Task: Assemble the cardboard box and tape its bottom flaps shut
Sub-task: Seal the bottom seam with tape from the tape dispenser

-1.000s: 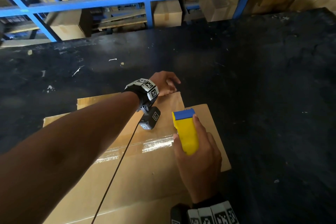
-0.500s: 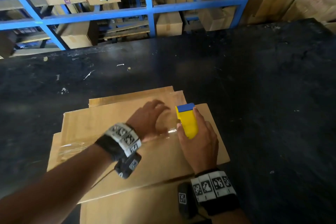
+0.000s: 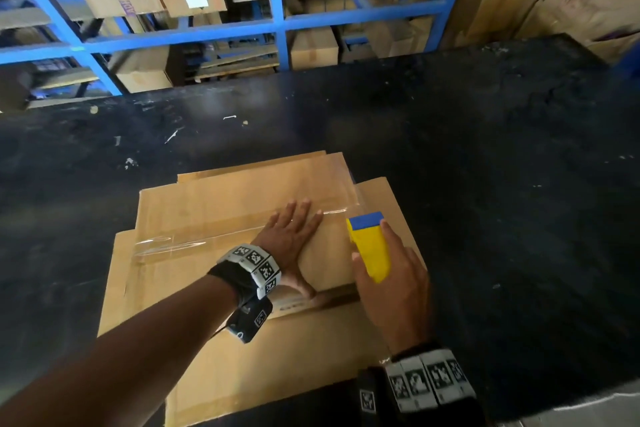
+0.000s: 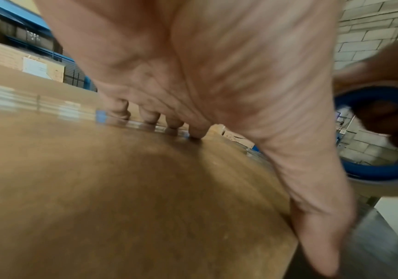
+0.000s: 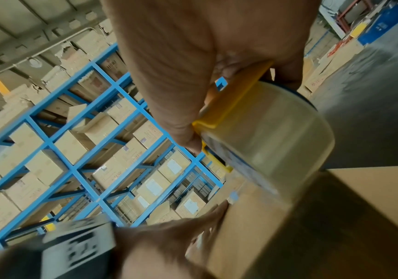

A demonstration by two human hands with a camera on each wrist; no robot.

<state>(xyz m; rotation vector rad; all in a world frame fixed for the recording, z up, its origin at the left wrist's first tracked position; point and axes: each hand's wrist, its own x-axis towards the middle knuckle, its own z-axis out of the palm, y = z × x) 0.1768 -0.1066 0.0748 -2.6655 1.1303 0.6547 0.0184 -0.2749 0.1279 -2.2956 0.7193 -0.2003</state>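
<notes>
The brown cardboard box (image 3: 214, 204) stands on the black table, its closed flaps facing up. A strip of clear tape (image 3: 194, 241) runs along the seam from the left edge toward the right. My left hand (image 3: 292, 236) lies flat on the box with straight fingers (image 4: 150, 117) pressing the tape. My right hand (image 3: 391, 281) grips the yellow and blue tape dispenser (image 3: 369, 246) at the box's right edge, just right of the left hand. Its clear tape roll (image 5: 271, 132) sits against the box's corner in the right wrist view.
The black table (image 3: 485, 184) stretches far right and beyond the box, with small scraps at the back left. Loose cardboard flaps (image 3: 263, 367) spread under the box toward me. Blue shelving (image 3: 277, 21) loaded with cartons stands behind the table.
My left hand came back from the box's far edge and flattened onto the tape. The taped flaps came into fuller view, and the dispenser stayed near the right edge.
</notes>
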